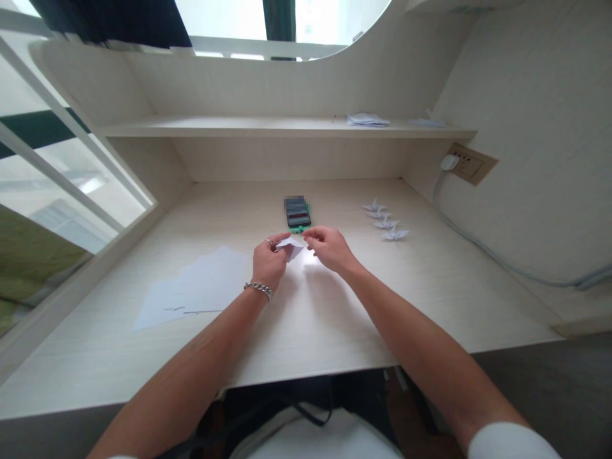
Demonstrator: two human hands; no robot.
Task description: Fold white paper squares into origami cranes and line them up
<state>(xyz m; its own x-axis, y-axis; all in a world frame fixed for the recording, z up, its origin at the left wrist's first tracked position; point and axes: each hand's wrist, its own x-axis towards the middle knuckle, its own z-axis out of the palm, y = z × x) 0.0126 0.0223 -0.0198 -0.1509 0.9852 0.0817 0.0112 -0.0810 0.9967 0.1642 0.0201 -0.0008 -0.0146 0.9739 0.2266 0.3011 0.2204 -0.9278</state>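
Observation:
A small piece of folded white paper (293, 248) is pinched in my left hand (270, 260), above the middle of the desk. My right hand (329, 247) is just to the right of the paper, its thumb and fingertips drawn together near the paper's edge. Whether those fingertips hold anything is too small to make out. A phone (298, 213) in a green case lies flat just beyond both hands. To the right, several folded paper cranes (394, 235) stand in a row on the desk.
White paper sheets (201, 280) lie left of my hands, one with dark marks. A shelf (239, 126) runs along the back, with folded paper (367, 120) on it. At right, a grey cable (478, 245) hangs from a wall socket (471, 164). Bed rails stand at left.

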